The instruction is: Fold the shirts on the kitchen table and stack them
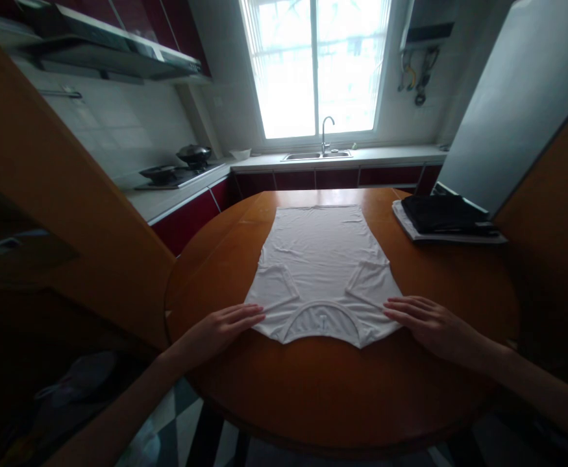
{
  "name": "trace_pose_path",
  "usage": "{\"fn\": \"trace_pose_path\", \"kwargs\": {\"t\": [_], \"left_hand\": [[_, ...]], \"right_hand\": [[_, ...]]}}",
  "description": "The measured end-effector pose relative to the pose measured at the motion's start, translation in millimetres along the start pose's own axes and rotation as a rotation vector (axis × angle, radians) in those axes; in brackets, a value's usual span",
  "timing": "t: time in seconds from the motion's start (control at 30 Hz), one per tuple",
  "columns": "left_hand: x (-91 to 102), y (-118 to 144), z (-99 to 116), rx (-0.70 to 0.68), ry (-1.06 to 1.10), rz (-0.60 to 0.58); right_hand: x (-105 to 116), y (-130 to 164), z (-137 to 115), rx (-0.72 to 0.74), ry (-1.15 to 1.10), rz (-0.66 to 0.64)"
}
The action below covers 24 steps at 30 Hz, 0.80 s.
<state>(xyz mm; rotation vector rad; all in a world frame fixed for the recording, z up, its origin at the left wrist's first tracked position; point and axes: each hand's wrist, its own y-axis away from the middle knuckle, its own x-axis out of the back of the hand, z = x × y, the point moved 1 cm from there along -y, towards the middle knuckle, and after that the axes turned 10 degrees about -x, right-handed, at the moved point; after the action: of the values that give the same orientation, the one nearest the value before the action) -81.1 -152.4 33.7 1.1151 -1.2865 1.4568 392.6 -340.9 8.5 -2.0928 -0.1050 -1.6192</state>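
A white shirt (322, 253) lies on the table (303, 395), its length pointing to the window (288, 78). Left hand (222, 326) and right hand (432, 322) touch opposite sides, equally near, fingers straight; whether they pinch, I cannot tell.

Bare tabletop (308, 395) gives a hand passage along the shirt's (317, 243) near edge and down its left side. On the right, a lane runs between shirt and clothes pile (446, 220), which blocks the far-right corner. The left hand (232, 323) and right hand (430, 322) obstruct the shirt's sides.
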Motion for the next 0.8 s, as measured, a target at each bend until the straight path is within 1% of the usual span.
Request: {"fn": "trace_pose_path", "kwargs": {"t": [0.1,0.27,0.47,0.6,0.7,0.8], "left_hand": [[-3.0,5,-1,-0.033,0.016,0.047],[-0.7,2,-4,-0.011,-0.019,0.089],[-5.0,5,-8,-0.066,-0.069,0.113],[-5.7,5,-7,-0.070,-0.018,0.147],[-0.5,5,-2,-0.043,0.096,0.124],[10.5,4,8,0.039,0.229,0.083]], "right_hand": [[-4,2,2,-0.058,-0.033,0.028],[-13,-2,3,-0.089,-0.078,0.107],[-22,0,14,-0.072,-0.108,0.142],[-19,2,17,-0.077,-0.163,0.120],[-10,4,15,-0.093,-0.222,0.077],[0,10,14,-0.164,-0.281,0.015]]}}
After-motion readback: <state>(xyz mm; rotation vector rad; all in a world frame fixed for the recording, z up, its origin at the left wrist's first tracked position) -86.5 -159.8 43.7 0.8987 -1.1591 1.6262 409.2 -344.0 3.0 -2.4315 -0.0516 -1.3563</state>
